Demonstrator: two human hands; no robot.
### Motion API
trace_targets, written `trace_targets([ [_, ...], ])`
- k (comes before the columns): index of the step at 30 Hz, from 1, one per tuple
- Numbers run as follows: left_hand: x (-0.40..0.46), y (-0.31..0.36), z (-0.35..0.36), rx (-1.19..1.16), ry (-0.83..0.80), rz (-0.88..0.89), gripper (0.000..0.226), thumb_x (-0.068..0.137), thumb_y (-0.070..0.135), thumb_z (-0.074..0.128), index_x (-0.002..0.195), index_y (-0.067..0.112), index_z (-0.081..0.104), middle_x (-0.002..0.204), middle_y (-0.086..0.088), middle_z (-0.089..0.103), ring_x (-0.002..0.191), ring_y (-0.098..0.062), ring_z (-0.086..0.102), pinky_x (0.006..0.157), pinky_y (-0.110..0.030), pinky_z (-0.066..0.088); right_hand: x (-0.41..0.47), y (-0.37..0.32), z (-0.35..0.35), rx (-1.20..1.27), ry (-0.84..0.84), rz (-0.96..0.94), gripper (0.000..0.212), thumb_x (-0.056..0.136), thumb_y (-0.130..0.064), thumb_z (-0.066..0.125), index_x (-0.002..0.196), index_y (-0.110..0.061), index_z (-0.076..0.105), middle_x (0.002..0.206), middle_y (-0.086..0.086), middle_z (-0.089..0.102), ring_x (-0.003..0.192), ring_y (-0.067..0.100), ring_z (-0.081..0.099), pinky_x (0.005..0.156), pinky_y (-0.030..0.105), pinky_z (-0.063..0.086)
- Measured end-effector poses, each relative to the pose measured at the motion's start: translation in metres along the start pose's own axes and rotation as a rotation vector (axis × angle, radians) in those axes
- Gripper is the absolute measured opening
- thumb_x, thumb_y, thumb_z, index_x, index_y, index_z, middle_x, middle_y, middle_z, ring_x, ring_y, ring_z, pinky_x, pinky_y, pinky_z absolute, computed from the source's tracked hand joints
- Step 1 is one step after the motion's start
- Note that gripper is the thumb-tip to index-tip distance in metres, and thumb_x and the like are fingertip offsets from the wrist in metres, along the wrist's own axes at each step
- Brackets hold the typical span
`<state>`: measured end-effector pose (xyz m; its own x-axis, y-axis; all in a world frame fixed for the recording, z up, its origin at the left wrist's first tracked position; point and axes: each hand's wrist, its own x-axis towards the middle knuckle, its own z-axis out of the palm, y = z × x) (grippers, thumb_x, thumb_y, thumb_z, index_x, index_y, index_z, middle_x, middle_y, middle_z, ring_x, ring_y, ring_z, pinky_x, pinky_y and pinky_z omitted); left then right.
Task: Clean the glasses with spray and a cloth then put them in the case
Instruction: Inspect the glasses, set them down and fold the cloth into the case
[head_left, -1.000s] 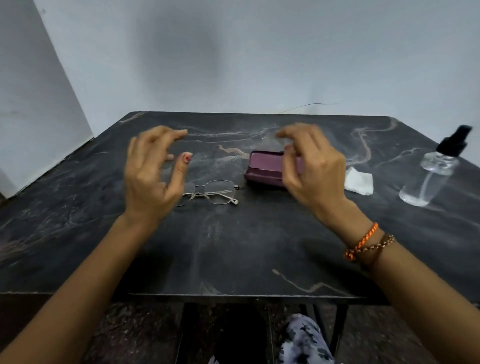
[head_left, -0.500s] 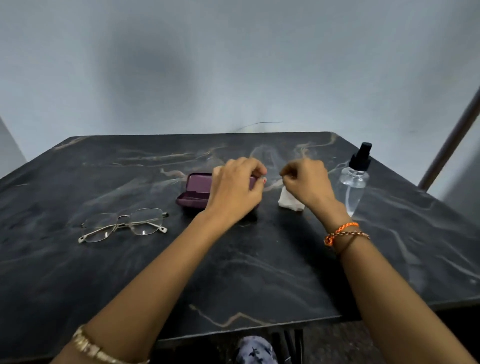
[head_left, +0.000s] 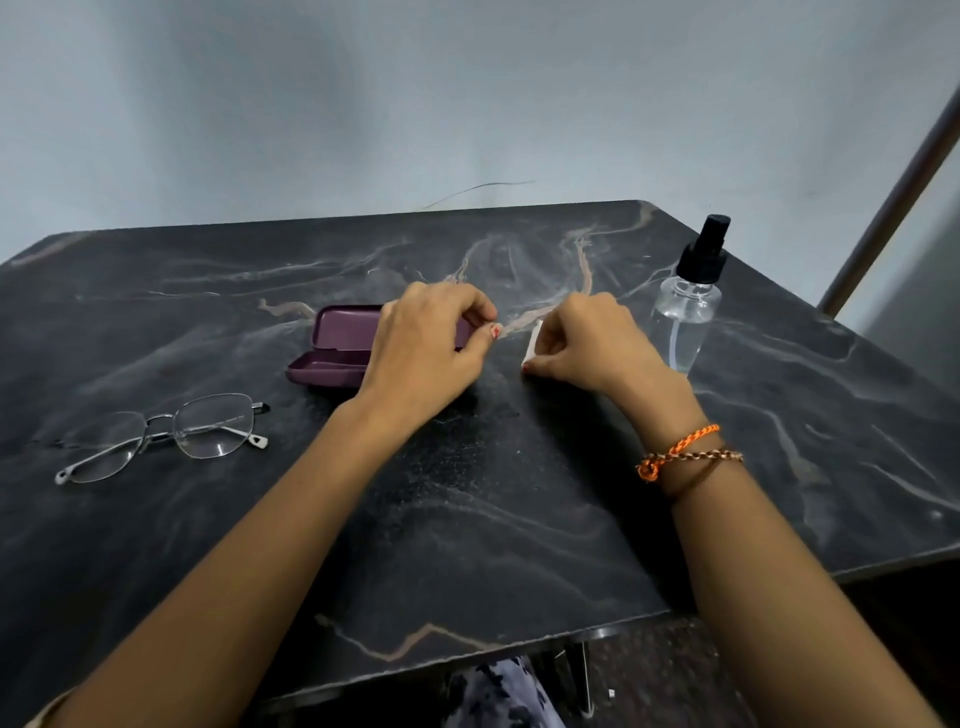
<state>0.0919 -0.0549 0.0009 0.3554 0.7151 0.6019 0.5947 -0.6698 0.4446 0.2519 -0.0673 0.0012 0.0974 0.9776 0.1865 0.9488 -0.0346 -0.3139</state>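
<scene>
The metal-framed glasses lie unfolded on the black marble table at the left, untouched. The purple case lies open mid-table, its lid raised. My left hand is in front of the case's right end and hides it; its fingers are pinched together and I see nothing between them. Just to the right, my right hand rests on the table, closed on the white cloth, which shows only as a narrow strip. The clear spray bottle with a black nozzle stands upright right of that hand.
A grey wall runs behind the table. A slanted metal pole rises at the far right. The table's front edge is near my body, with patterned trousers below it.
Both hands have moved right, away from the glasses. The case, closed a second ago, now lies open. My right hand has closed on the cloth.
</scene>
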Motion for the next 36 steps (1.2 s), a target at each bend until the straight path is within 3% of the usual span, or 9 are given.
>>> trace_targets([
  [6, -0.001, 0.003, -0.003, -0.038, 0.068, 0.012, 0.003, 0.081, 0.016, 0.062, 0.083, 0.015, 0.065, 0.085, 0.003, 0.066, 0.087, -0.02, 0.053, 0.087, -0.043, 0.039, 0.001, 0.001, 0.002, 0.018, 0.08, 0.017, 0.01, 0.077, -0.017, 0.058, 0.076, -0.009, 0.065, 0.09, 0.017, 0.067, 0.09, 0.037, 0.06, 0.07, 0.035, 0.045],
  [11, -0.003, 0.003, -0.005, -0.052, 0.076, 0.018, 0.003, 0.081, 0.016, 0.062, 0.082, 0.015, 0.065, 0.082, 0.009, 0.061, 0.087, -0.019, 0.053, 0.088, -0.041, 0.039, -0.001, 0.003, 0.001, 0.019, -0.027, 0.016, 0.027, 0.07, -0.032, 0.074, 0.083, -0.01, 0.066, 0.095, 0.014, 0.067, 0.093, 0.032, 0.061, 0.078, 0.037, 0.05],
  [19, -0.003, 0.002, -0.004, -0.072, 0.058, 0.0, 0.005, 0.082, 0.015, 0.061, 0.083, 0.012, 0.065, 0.089, -0.001, 0.067, 0.09, -0.02, 0.053, 0.086, -0.032, 0.035, 0.0, 0.002, 0.005, -0.034, 0.08, -0.001, 0.015, 0.078, -0.018, 0.061, 0.082, -0.004, 0.064, 0.093, 0.02, 0.066, 0.09, 0.037, 0.06, 0.068, 0.034, 0.044],
  [23, -0.002, 0.002, -0.003, -0.085, 0.077, 0.01, 0.005, 0.083, 0.016, 0.061, 0.084, 0.013, 0.065, 0.09, -0.002, 0.067, 0.09, -0.02, 0.053, 0.082, -0.028, 0.034, 0.003, 0.002, 0.005, 0.014, 0.215, 0.016, 0.021, 0.083, -0.018, 0.051, 0.081, 0.002, 0.059, 0.089, 0.021, 0.065, 0.086, 0.04, 0.059, 0.069, 0.037, 0.046],
  [27, 0.0, 0.005, -0.005, -0.159, 0.135, 0.039, 0.009, 0.082, 0.016, 0.061, 0.088, 0.01, 0.063, 0.093, -0.001, 0.063, 0.092, -0.019, 0.056, 0.081, -0.024, 0.038, -0.004, -0.006, -0.007, 0.297, 0.577, -0.031, 0.02, 0.089, -0.019, 0.047, 0.087, -0.002, 0.057, 0.074, 0.007, 0.059, 0.068, 0.022, 0.052, 0.064, 0.032, 0.04],
  [30, 0.001, 0.011, -0.012, -0.223, 0.245, 0.105, 0.016, 0.08, 0.021, 0.059, 0.089, 0.009, 0.063, 0.092, 0.005, 0.058, 0.091, -0.007, 0.054, 0.081, -0.01, 0.038, -0.011, -0.017, -0.014, 0.553, 0.698, -0.066, 0.014, 0.09, -0.016, 0.048, 0.086, -0.007, 0.057, 0.065, -0.004, 0.057, 0.06, 0.013, 0.054, 0.059, 0.025, 0.041],
  [33, 0.003, 0.015, -0.019, -0.312, 0.284, 0.099, 0.017, 0.078, 0.015, 0.064, 0.093, 0.007, 0.063, 0.094, 0.004, 0.06, 0.088, -0.002, 0.054, 0.081, -0.003, 0.039, -0.014, -0.029, -0.018, 0.995, 0.64, 0.019, 0.014, 0.089, -0.016, 0.051, 0.076, -0.017, 0.055, 0.06, -0.008, 0.057, 0.056, 0.003, 0.057, 0.059, 0.027, 0.053],
  [36, 0.008, 0.014, -0.026, -0.382, 0.254, 0.055, 0.025, 0.075, 0.014, 0.071, 0.098, 0.009, 0.063, 0.098, 0.002, 0.062, 0.09, -0.011, 0.06, 0.083, -0.01, 0.046, -0.015, -0.046, -0.023, 1.447, 0.426, 0.112, 0.015, 0.09, -0.011, 0.05, 0.075, -0.013, 0.054, 0.06, -0.003, 0.057, 0.053, 0.005, 0.058, 0.058, 0.023, 0.056],
])
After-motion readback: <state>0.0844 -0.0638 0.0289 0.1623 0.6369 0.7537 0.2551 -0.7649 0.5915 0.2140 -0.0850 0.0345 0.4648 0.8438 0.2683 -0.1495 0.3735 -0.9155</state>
